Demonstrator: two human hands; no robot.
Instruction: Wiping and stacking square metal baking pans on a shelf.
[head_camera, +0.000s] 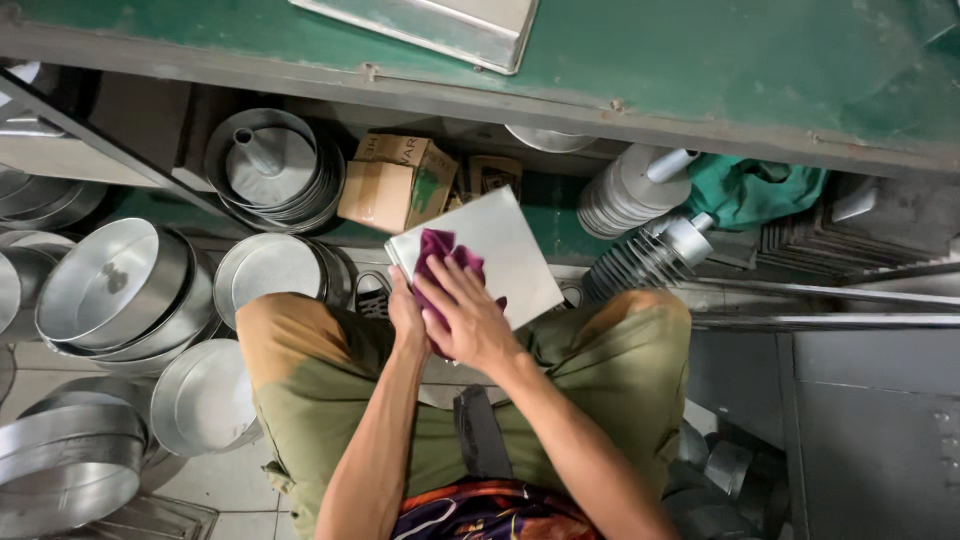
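A flat square metal sheet (505, 250) rests tilted over my lap, between my knees. My left hand (404, 310) grips its near left edge from below. My right hand (468, 318) lies flat on the sheet and presses a maroon cloth (437, 252) against its surface. The cloth bunches out past my fingertips toward the sheet's upper left corner. I sit with olive trousers, knees apart.
Round metal pans (120, 285) are stacked at left, and ring tube pans (272, 165) sit under the green table (700, 70). A cardboard box (393, 182), stacked lids (625, 195), a green cloth (755, 190) and a metal tray (440, 25) lie around.
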